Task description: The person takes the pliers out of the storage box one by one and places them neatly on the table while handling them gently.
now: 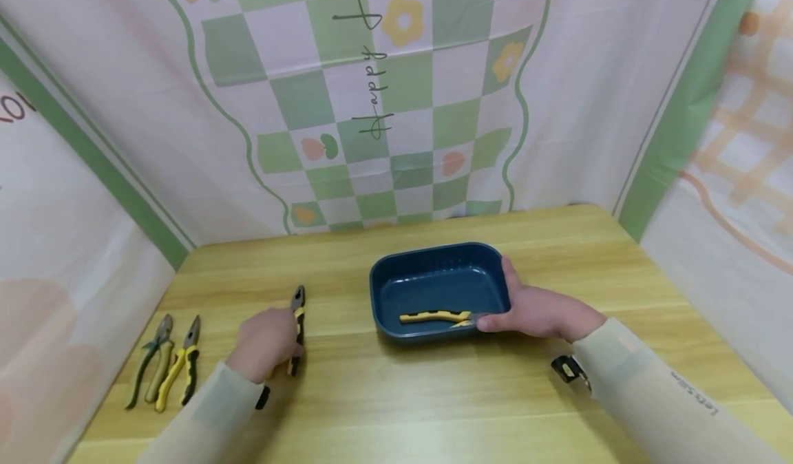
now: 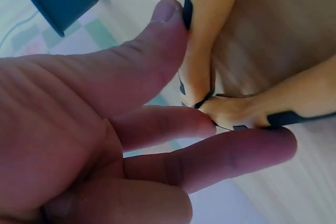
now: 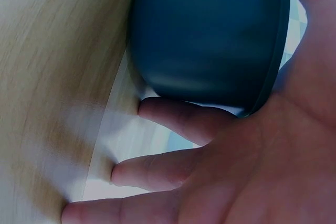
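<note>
Inward from the worktop's left edge (image 1: 121, 373), the left hand (image 1: 266, 343) is pinching pliers (image 1: 299, 300) between fingers and thumb; the right hand (image 1: 542, 310) is gripping the blue box (image 1: 440, 281).

The bench (image 1: 384, 395) has a pale yellow wood-grain top with long streaks running across it, beneath both grips and on past them to its far edge. Left of the left grip (image 1: 266, 343), two tools lie side by side with their noses pointing away from the person: first the green-and-tan pliers (image 1: 160, 364), farther off, then the yellow-and-black pliers (image 1: 177, 364), nearer the grip. Both pairs have slightly parted handles. Between the grips, closer to the right, stands a dark blue tray (image 1: 434, 288) with rounded corners, open side up, its right end against the right grip (image 1: 535, 309). Whether the third pliers (image 1: 299, 316), at the left grip, touch the bench is unclear.
</note>
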### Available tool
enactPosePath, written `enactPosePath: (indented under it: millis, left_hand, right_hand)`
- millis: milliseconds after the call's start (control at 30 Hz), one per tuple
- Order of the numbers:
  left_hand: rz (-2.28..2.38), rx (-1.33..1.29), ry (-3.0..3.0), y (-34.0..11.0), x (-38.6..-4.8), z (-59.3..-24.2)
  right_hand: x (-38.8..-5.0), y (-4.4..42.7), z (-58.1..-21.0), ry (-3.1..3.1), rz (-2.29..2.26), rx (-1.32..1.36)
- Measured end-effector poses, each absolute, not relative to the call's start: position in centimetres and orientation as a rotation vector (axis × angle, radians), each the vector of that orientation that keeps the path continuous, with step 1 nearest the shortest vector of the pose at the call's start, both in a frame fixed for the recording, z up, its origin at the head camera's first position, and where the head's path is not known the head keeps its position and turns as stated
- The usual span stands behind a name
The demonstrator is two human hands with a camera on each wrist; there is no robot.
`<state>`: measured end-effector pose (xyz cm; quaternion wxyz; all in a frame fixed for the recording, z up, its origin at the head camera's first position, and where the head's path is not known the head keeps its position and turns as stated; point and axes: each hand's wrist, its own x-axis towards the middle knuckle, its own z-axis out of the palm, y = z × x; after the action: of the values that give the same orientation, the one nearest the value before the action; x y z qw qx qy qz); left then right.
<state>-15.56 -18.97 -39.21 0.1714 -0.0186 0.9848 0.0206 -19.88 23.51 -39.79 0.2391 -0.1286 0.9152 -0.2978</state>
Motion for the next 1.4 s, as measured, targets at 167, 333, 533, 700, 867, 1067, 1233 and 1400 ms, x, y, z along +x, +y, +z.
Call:
enactPosePath:
  millis: [167,333,533,700,867,1067,1233,1400]
  left_hand:
    - [0.064,-0.117,2.782,-20.9,-14.2,-39.4]
    - [0.063,-0.203,2.738,-22.7,-13.5,-39.5]
    - [0.080,-0.266,2.728,-24.8,-13.2,-40.0]
    - [0.075,-0.353,2.680,-25.9,-13.2,-39.8]
    - [0.058,-0.417,2.648,-26.3,-13.4,-39.3]
    - [0.053,-0.425,2.637,-26.7,-13.7,-39.3]
    - [0.074,-0.435,2.645,-27.4,-13.8,-39.3]
    - [0.108,-0.466,2.652,-28.0,-13.7,-39.3]
  right_hand:
    - [-20.0,23.6,-39.8,2.511,-0.802,-0.348]
    - [-19.9,23.6,-39.9,2.508,-0.813,-0.340]
    - [-19.9,23.6,-40.0,2.503,-0.813,-0.325]
    - [-19.9,23.7,-40.2,2.498,-0.823,-0.316]
    - [-19.9,23.6,-40.2,2.496,-0.824,-0.309]
    - [-19.8,23.6,-40.1,2.496,-0.832,-0.325]
    - [-19.8,23.5,-40.1,2.490,-0.844,-0.326]
    - [-19.8,23.5,-40.0,2.505,-0.819,-0.333]
